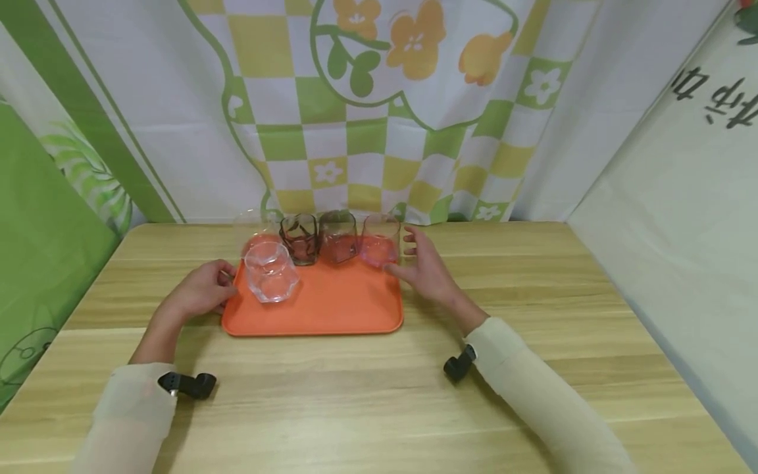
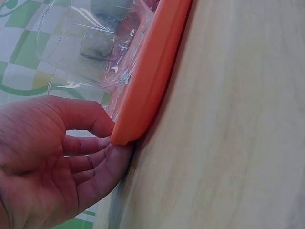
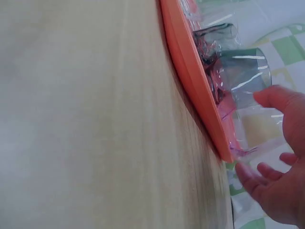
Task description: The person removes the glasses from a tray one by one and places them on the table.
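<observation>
An orange tray (image 1: 343, 309) lies on the table with several glasses on it. My left hand (image 1: 204, 289) pinches its left edge, thumb on the rim and fingers beneath, as the left wrist view shows. Beside that hand stands a clear faceted glass (image 1: 272, 280), and another clear glass (image 1: 251, 227) is faintly visible behind it. Along the back are a dark swirled glass (image 1: 300, 240), a grey glass (image 1: 339, 240) and a pink-tinted glass (image 1: 380, 243). At the right end my right hand (image 1: 429, 270) is spread next to the pink-tinted glass, thumb and fingers apart; contact is hard to tell.
The wooden table (image 1: 331, 401) extends in front of the tray and to both sides. Right behind its back edge hangs a checked, flowered curtain (image 1: 367, 145). A green cloth (image 1: 47, 243) is on the left and a pale cloth (image 1: 669, 197) on the right.
</observation>
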{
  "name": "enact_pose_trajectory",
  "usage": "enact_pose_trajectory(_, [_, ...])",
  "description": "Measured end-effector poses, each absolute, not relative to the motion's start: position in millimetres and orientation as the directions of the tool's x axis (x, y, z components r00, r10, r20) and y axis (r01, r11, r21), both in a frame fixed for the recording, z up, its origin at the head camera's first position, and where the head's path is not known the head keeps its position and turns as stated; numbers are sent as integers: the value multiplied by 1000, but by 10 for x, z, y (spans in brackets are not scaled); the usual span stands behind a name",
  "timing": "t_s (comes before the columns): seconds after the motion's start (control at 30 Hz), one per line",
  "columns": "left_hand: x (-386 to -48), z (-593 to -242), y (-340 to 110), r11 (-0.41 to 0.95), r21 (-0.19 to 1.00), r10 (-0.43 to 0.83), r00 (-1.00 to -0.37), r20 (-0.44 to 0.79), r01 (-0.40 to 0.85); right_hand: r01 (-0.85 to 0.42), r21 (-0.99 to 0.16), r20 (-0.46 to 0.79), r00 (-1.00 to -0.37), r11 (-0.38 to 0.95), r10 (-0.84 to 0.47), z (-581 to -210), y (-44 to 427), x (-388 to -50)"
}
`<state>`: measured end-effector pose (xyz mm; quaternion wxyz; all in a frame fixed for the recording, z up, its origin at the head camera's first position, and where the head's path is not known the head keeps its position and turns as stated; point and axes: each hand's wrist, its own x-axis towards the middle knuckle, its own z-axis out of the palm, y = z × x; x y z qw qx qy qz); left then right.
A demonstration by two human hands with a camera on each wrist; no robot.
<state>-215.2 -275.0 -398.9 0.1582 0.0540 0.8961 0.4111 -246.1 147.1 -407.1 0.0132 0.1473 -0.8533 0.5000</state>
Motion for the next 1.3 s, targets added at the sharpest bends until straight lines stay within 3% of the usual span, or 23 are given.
enact_pose_trajectory(0.27, [-2162, -4007, -2768, 621, 781, 234, -938, -255, -58, -283, -879, 199, -949, 384, -243, -4064, 1407, -2589])
enact_pose_trajectory(1.3, [-2175, -4063, -2789, 578, 813, 246, -936, -250, -65, -342, -856, 266, -934, 387, -238, -4181, 1255, -2788])
